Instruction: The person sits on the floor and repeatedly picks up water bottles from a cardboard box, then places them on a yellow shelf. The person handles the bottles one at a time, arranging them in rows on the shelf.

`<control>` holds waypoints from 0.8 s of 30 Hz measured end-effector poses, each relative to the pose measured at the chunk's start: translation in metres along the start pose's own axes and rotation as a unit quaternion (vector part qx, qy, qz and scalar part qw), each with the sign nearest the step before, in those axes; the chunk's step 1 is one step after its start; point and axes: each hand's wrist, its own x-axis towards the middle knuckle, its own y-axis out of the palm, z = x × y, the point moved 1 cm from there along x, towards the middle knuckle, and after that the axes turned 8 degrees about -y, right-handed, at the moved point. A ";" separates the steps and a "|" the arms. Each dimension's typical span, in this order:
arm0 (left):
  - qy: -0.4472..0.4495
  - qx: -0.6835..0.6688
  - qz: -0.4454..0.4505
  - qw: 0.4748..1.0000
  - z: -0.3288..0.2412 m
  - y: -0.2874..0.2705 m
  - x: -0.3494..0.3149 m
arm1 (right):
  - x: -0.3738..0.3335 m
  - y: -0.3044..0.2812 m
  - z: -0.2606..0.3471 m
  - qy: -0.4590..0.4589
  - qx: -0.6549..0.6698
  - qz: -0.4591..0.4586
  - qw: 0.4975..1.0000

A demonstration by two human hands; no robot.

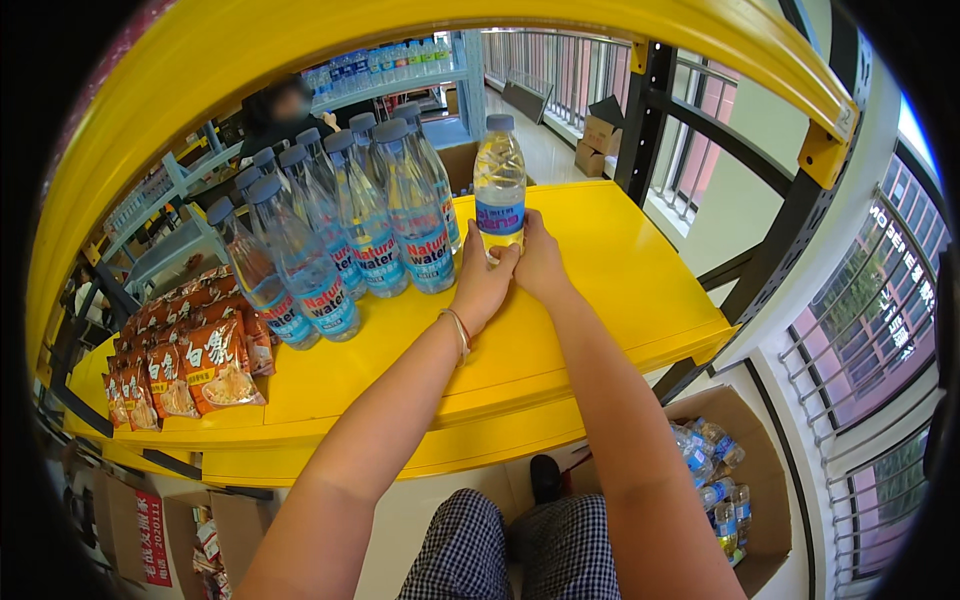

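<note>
Both of my hands are closed round the lower part of a clear plastic bottle (499,185) with a grey-blue cap and a blue and purple label. It stands upright on the yellow shelf (590,255), toward the back. My left hand (484,285) grips it from the left and front, my right hand (541,260) from the right. Left of them stand several taller water bottles (421,235) with blue caps and light-blue labels, grouped close together. Where the held bottle's base meets the shelf is partly hidden by my fingers.
Orange snack packets (215,360) stand in rows at the shelf's left end. Black uprights (645,120) and a yellow beam frame the shelf. Below right is a cardboard box (765,500) of bottles; another box (235,525) sits below left. Beyond, a person (285,115) is near blue-grey racks.
</note>
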 end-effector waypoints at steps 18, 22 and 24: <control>-0.030 -0.003 0.006 1.000 0.016 0.001 0.011 | 0.013 0.011 -0.011 -0.025 -0.031 -0.007 0.999; -0.027 0.004 0.000 1.000 0.013 -0.001 0.009 | 0.014 0.015 -0.010 0.007 -0.011 0.000 1.000; -0.036 -0.004 0.007 0.999 0.009 -0.002 0.006 | 0.014 0.014 -0.012 0.008 0.007 0.006 1.000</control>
